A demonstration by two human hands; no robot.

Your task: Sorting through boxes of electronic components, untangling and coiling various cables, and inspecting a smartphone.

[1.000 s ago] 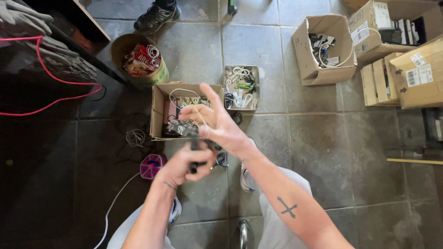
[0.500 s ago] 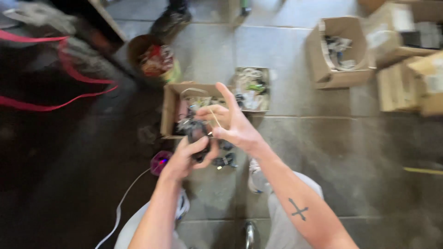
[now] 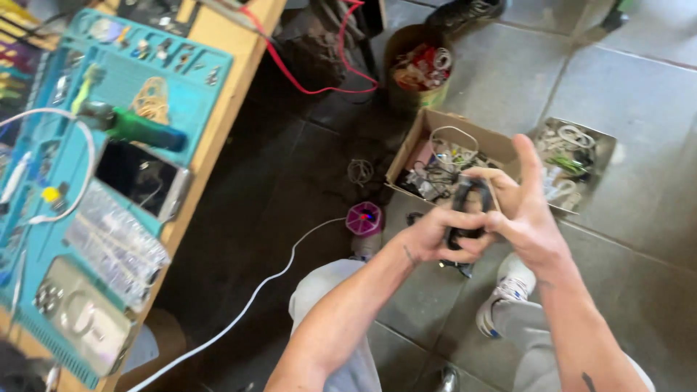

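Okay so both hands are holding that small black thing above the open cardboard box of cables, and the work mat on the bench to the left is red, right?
Not quite: the work mat on the bench is teal, not red, as the head view shows. The rest stands: the left hand and right hand both hold the small black thing above the open cardboard box of cables.

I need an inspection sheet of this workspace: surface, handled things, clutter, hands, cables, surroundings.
Surface: grey tiled floor; teal mat on the wooden bench.
Handled things: black coiled cable.
Clutter: cardboard box and metal tray of cables, round bin of parts, pink spool.
Hands: left hand and right hand both grip the black coiled cable.
Cables: white cable, red cable.
Surroundings: phone, green tool.
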